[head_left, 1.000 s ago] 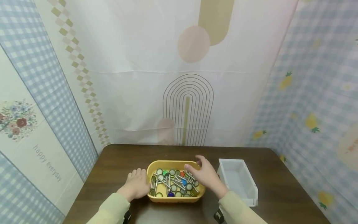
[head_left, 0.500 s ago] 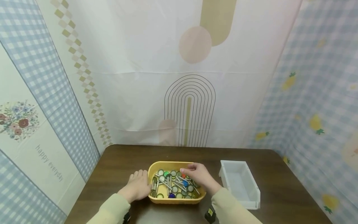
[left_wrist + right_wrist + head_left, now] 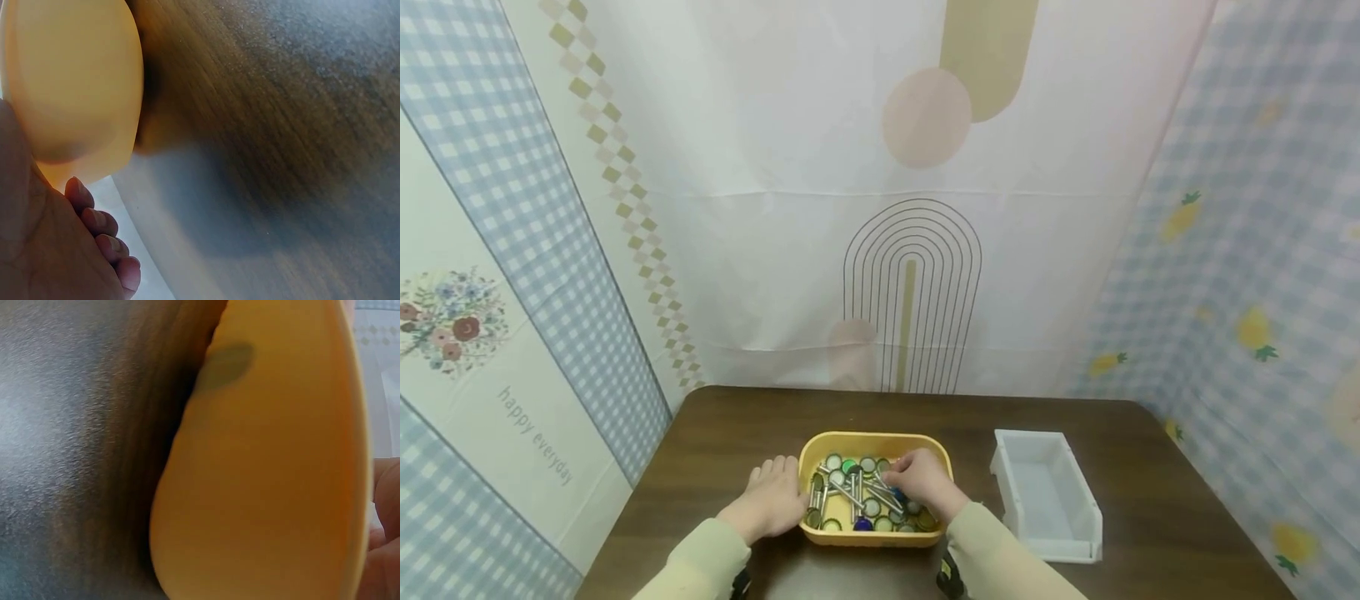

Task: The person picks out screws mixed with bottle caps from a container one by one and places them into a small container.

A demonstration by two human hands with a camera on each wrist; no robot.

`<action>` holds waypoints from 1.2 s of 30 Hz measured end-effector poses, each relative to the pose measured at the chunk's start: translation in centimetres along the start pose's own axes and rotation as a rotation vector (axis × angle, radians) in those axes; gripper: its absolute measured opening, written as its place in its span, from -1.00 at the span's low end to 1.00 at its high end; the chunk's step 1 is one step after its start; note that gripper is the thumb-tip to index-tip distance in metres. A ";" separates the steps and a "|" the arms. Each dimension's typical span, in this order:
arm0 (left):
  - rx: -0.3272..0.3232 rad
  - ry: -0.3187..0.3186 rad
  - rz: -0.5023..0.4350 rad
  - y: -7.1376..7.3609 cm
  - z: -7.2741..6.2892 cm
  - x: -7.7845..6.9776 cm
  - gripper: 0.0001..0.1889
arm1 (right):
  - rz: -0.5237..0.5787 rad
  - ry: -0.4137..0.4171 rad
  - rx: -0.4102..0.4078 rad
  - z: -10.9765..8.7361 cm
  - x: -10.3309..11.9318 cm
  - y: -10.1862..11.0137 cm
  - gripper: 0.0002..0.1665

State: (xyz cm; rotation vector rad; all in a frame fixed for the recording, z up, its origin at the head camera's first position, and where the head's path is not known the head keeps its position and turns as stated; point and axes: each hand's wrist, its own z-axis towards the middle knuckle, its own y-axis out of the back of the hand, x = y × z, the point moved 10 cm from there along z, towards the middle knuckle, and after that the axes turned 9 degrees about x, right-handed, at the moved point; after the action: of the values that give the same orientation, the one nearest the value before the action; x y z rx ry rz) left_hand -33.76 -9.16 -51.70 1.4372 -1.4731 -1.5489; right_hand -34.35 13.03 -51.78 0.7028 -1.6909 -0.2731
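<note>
A yellow plastic bin sits on the table, holding loose bottle caps and long silver bolt-like rods. Most caps lie with their hollow side up; among them are a green cap and a dark blue cap. My left hand rests against the bin's left side, fingers extended forward. Inside the right part of the bin is my right hand, thumb and fingers bent down at the caps and rods. Whether anything is between its fingertips is hidden. The right wrist view shows mostly the bin's outer wall.
To the right of the yellow bin stands a white, open-topped plastic bin. Both are on a dark brown wooden table. Patterned cloths hang behind the table and at both sides.
My right hand has moved left and down from above the bin's right rim into the caps and rods, its fingers drawing together. My left hand stays at the bin's side.
</note>
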 end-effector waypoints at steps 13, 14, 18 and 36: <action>-0.026 -0.006 0.011 0.1 0.3 0.1 -0.69 | -0.118 0.120 -0.018 0.2 3.1 -1.3 -0.86; -0.025 -0.007 0.007 0.1 0.3 0.1 -0.69 | -0.120 0.131 -0.014 0.3 3.2 -1.4 -0.88; -0.022 -0.009 0.005 -0.1 0.4 0.1 -0.68 | -0.154 0.161 -0.022 0.6 3.4 -1.9 -0.90; -0.049 0.002 -0.016 -0.4 0.1 0.3 -0.69 | -0.397 0.130 -0.065 1.5 3.0 -3.6 -0.75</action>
State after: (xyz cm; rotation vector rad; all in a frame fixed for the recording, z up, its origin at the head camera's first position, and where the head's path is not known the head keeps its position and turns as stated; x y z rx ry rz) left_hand -33.88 -9.32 -52.18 1.4248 -1.4158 -1.5821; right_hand -34.99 8.12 -51.70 0.9848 -1.4040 -0.5468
